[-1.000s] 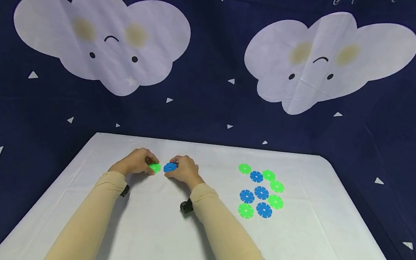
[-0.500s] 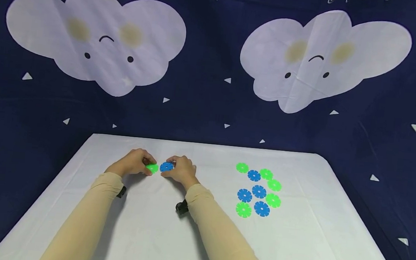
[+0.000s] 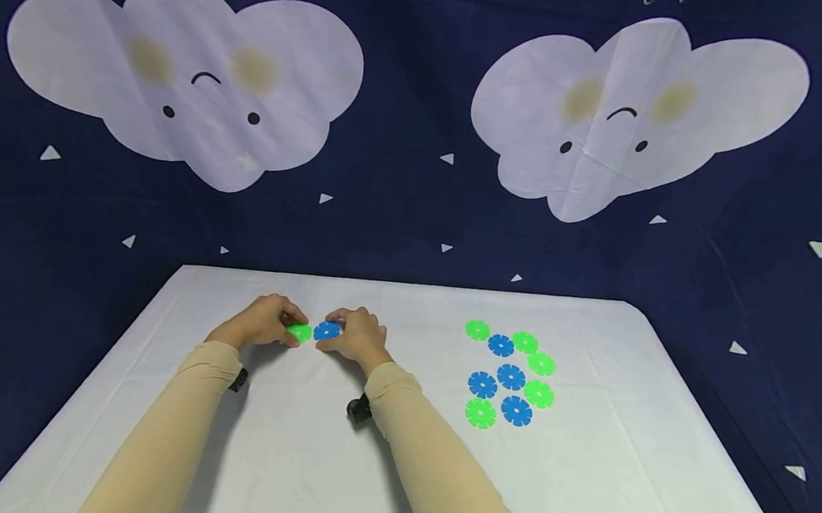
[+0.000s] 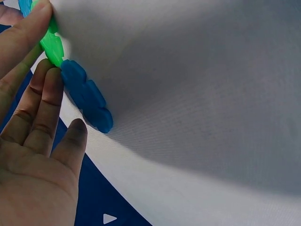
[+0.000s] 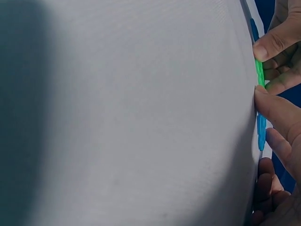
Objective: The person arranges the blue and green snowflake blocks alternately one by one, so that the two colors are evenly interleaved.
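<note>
left hand (image 3: 259,324) pinches green disc (image 3: 301,333) at fingertips (image 4: 52,84); right hand (image 3: 362,338) pinches blue disc (image 3: 327,331) just beside.

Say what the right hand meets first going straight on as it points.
Likely the green disc in the left hand, just past the blue disc the right hand pinches; any gap is unclear.

The held green disc (image 3: 301,333) and blue disc (image 3: 327,331) look smooth, plastic; the counter cloth (image 3: 288,451) matt, finely woven; the backdrop (image 3: 402,115) creased fabric.
</note>
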